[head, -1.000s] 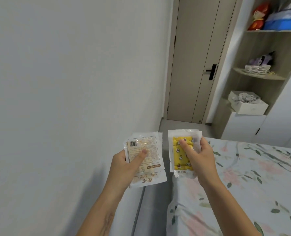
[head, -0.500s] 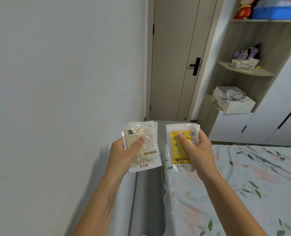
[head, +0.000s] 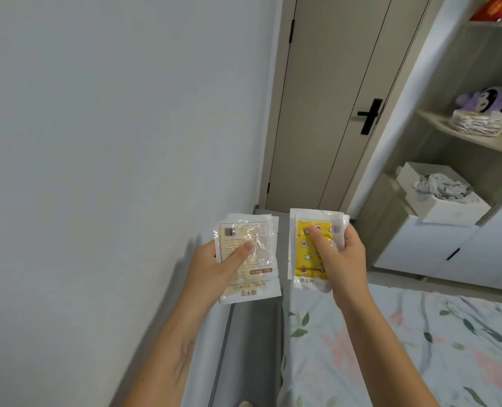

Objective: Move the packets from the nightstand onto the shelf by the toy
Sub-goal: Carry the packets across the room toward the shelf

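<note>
My left hand (head: 211,273) grips a small stack of white and beige packets (head: 252,286), thumb pressed on the top one. My right hand (head: 342,259) holds clear packets with a yellow star-patterned insert (head: 304,254), thumb across the front. Both are held at chest height between the wall and the bed. At the far right a purple and black plush toy (head: 491,98) lies on a wooden shelf (head: 461,136), with a pile of packets (head: 478,123) in front of it. The nightstand is out of view.
A white wall fills the left. A closed beige door (head: 326,113) with a black handle stands ahead. A white box of cloth (head: 443,198) sits on the white cabinet (head: 425,245) below the shelf. A floral-sheeted bed (head: 405,348) lies at lower right, with a narrow floor gap beside it.
The view has moved closer to the door and shelving, which now appear larger and further right. Both hands still hold their packets in the same pose.
</note>
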{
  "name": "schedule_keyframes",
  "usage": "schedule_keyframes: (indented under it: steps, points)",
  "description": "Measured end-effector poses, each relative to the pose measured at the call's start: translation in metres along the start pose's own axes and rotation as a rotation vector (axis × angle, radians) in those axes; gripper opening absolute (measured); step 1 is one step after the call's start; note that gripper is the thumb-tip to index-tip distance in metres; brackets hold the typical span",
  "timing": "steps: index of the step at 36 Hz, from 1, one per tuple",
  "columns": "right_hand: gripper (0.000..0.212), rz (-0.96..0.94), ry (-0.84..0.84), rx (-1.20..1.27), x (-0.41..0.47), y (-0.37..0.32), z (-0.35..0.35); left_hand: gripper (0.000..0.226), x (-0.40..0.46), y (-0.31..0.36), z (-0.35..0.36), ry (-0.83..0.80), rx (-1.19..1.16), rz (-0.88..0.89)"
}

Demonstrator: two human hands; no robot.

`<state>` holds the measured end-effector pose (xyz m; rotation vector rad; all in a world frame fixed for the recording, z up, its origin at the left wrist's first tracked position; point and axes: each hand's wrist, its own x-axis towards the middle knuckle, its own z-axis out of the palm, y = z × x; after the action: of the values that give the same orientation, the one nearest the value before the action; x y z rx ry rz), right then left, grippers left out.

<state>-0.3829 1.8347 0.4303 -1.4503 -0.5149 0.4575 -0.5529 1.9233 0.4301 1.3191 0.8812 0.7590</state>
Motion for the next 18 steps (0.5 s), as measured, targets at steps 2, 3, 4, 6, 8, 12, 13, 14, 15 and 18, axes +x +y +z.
schedule_keyframes:
  steps: [2, 3, 4, 6, 8, 12, 13, 14, 15, 18]
  points:
    - [0.012, -0.007, 0.0, -0.005, 0.034, 0.002, 0.008, 0.003, 0.035, 0.004, 0.009, -0.002, -0.011, 0.008]
    - [0.012, -0.013, -0.003, -0.009, 0.051, 0.003, 0.012, 0.003, 0.054, 0.006, 0.014, -0.002, -0.017, 0.012]
    - [0.012, -0.015, -0.005, -0.011, 0.069, 0.003, 0.016, 0.003, 0.073, 0.008, 0.019, -0.002, -0.024, 0.014]
    - [0.012, -0.016, -0.009, -0.028, 0.106, 0.002, 0.024, 0.004, 0.11, 0.013, 0.029, 0.004, -0.047, 0.014]
    - [0.011, -0.019, -0.009, -0.044, 0.143, 0.001, 0.029, 0.005, 0.145, 0.019, 0.04, 0.008, -0.068, 0.024]
    - [0.019, -0.017, 0.009, -0.045, 0.209, -0.001, 0.033, 0.006, 0.205, 0.028, 0.062, 0.039, -0.101, 0.03]
    - [0.02, -0.017, 0.013, -0.041, 0.223, -0.001, 0.033, 0.006, 0.217, 0.03, 0.067, 0.043, -0.106, 0.027]
    - [0.02, -0.018, 0.016, -0.038, 0.238, 0.0, 0.032, 0.006, 0.231, 0.031, 0.074, 0.042, -0.111, 0.021]
    - [0.018, -0.018, 0.017, -0.04, 0.249, 0.0, 0.033, 0.006, 0.24, 0.032, 0.077, 0.043, -0.112, 0.015]
    - [0.013, -0.013, 0.027, -0.036, 0.291, 0.002, 0.033, 0.006, 0.278, 0.036, 0.092, 0.04, -0.107, -0.001]
